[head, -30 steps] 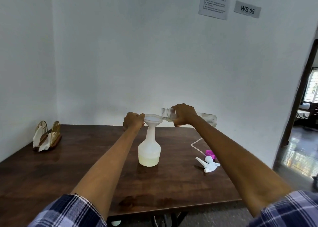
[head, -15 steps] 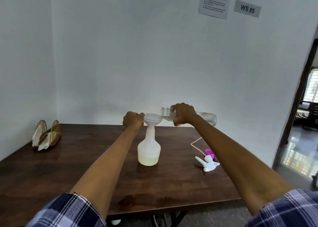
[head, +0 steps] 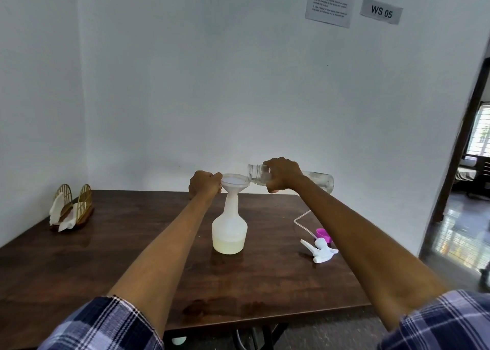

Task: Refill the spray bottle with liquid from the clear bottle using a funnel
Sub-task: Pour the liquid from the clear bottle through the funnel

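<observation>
- A wall sign [head: 381,11] reads "WS 05"; the print on the paper notice [head: 330,1] beside it is too small to read.
- The white spray bottle [head: 229,230] stands mid-table [head: 106,257], pale liquid low inside, with a white funnel [head: 234,184] in its neck.
- The left hand [head: 204,185] is closed on the funnel rim.
- The right hand [head: 282,176] is wrapped around the clear bottle [head: 319,181], which is tipped level with its mouth over the funnel.
- The spray head [head: 319,250] lies near the table's right edge.

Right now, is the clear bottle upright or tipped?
Tipped, roughly horizontal: the right hand holds the clear bottle with its open mouth at the funnel rim.
</observation>
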`<state>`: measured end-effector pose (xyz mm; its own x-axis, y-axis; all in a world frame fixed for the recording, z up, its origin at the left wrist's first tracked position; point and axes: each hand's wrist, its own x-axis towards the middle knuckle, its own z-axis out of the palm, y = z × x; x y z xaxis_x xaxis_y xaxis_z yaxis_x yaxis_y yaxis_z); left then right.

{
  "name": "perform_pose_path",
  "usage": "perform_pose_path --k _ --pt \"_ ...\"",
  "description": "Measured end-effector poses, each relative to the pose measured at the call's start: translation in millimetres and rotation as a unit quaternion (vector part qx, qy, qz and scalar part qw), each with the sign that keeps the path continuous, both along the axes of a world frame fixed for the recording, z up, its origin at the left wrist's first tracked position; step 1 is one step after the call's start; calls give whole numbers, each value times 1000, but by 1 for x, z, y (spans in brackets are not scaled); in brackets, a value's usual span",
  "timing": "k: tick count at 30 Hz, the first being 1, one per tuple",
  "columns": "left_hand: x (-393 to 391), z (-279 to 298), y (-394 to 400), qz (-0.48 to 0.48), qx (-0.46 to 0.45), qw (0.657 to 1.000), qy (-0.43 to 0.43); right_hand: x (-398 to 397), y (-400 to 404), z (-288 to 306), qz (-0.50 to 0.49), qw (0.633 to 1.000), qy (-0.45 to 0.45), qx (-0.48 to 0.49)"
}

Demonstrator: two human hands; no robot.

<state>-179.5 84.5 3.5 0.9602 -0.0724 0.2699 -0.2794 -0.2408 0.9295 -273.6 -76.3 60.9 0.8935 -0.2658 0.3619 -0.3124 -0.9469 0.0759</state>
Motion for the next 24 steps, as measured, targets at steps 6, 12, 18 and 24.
perform_pose_path --k 6,12,18,24 --pt "0 0 -1 -2 -7 1000 -1 1 -1 0 0 1000 0 -10" --pt "0 -1 -1 -4 -13 1000 2 -1 0 0 0 1000 2 -13" --pt "1 -1 0 -6 -11 1000 -2 1 1 1 -3 1000 2 -12" --pt "2 -1 0 -6 -11 1000 -3 1 1 0 2 1000 -1 -12"
